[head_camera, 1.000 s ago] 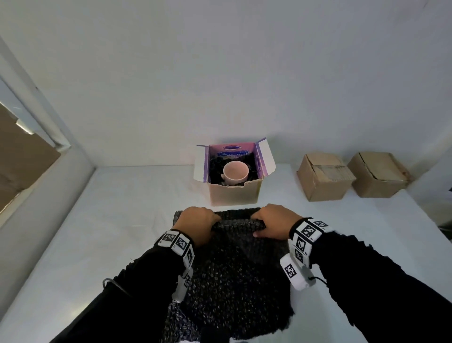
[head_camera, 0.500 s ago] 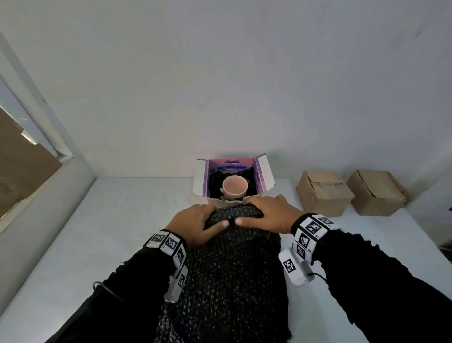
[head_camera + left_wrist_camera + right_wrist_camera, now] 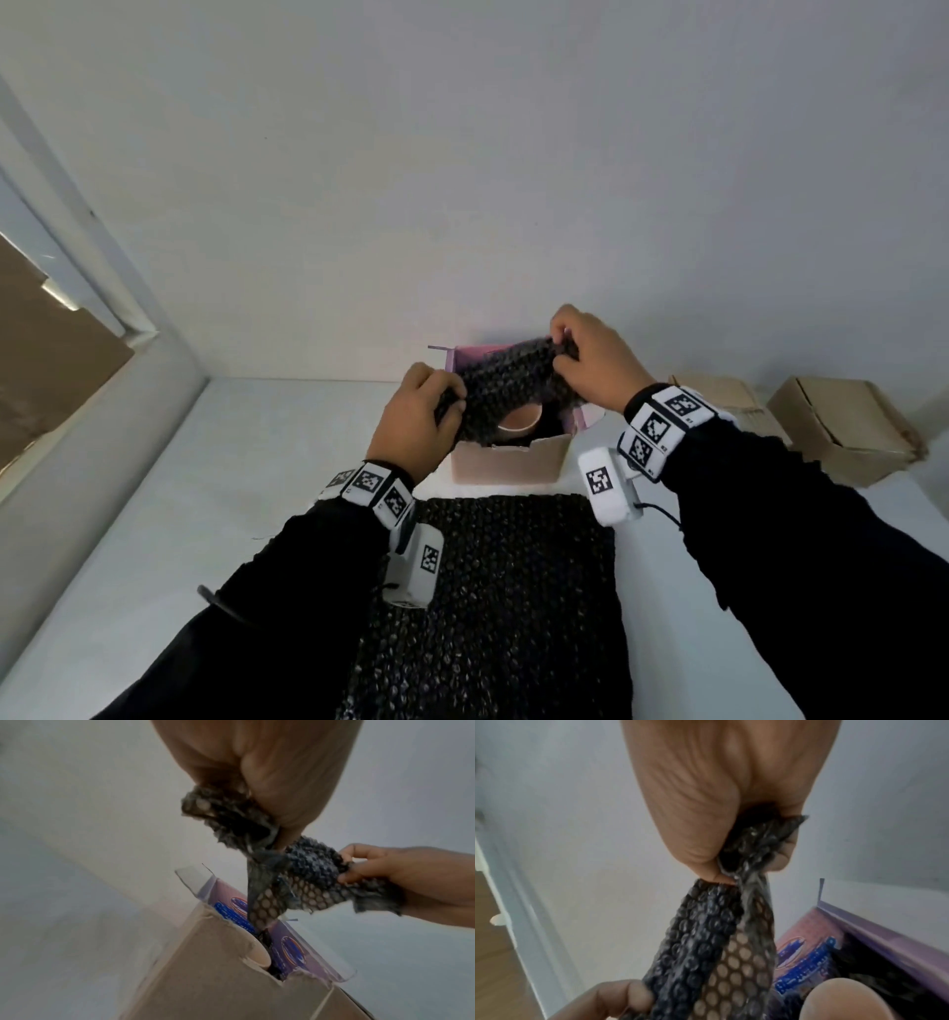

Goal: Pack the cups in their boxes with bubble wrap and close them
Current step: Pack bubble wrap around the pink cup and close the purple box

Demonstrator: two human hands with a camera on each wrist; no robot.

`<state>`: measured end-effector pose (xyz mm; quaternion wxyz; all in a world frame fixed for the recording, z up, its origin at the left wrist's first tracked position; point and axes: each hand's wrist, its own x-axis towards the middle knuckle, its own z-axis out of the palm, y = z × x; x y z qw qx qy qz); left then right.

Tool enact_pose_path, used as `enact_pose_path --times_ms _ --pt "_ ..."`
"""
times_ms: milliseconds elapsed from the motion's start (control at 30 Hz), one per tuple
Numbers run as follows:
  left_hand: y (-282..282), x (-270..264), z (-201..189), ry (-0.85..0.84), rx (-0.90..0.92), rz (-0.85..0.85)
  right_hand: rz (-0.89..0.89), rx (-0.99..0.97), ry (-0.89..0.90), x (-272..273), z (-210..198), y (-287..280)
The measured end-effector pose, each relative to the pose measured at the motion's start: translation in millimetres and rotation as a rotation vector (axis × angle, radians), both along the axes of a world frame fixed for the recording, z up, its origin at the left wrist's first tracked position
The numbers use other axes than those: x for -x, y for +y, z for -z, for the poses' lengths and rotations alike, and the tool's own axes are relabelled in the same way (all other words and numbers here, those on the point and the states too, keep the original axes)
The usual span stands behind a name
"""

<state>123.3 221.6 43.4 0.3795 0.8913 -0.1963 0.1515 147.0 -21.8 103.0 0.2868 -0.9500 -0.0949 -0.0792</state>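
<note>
An open cardboard box [image 3: 508, 462] with purple-pink inner flaps stands on the white table, and a pink cup [image 3: 518, 424] sits inside it among dark wrap. Just above its opening, a small folded piece of black bubble wrap [image 3: 506, 383] is stretched between both hands. My left hand [image 3: 452, 406] pinches its left end and my right hand [image 3: 562, 349] pinches its right end, higher up. The left wrist view shows the bubble wrap [image 3: 308, 874] hanging over the box [image 3: 231, 983] and the cup [image 3: 257, 953]. In the right wrist view, bunched bubble wrap [image 3: 718, 943] is held between thumb and fingers.
A stack of black bubble wrap sheets [image 3: 513, 591] lies on the table [image 3: 231, 488] in front of the box. Two closed brown cardboard boxes [image 3: 719, 406] [image 3: 842, 431] stand at the right by the wall. A window frame [image 3: 102, 288] runs along the left.
Both hands folded the far edge of the top sheet, lifted a piece of bubble wrap off the stack and carried it forward and up over the open box.
</note>
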Motion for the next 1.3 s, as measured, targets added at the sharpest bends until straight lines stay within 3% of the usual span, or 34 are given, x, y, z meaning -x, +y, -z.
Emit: enact_pose_path --times_ms 100,167,400,600,733,833,1100,1300 --pt "-16 -8 1 0.009 0.058 0.02 0.104 -0.088 -0.14 -21 -4 6" --pt "-22 -12 6 0.082 0.003 0.053 0.125 -0.122 -0.174 -33 -3 11" --pt "-17 -29 36 0.135 -0.365 0.016 0.053 -0.106 -0.088 -53 29 31" --pt "-25 -39 36 -0.062 -0.778 -0.04 -0.053 -0.086 0.016 -66 59 51" --pt "-24 -36 47 -0.086 -0.71 0.053 -0.152 -0.108 0.113 -71 69 64" --pt "-15 -37 56 -0.025 -0.78 0.146 -0.182 -0.152 0.217 -75 75 71" --pt "-8 -39 69 -0.017 -0.784 0.201 -0.081 -0.043 0.131 -86 106 76" --pt "-8 -41 70 -0.006 -0.71 0.224 -0.177 0.06 0.187 -87 111 79"
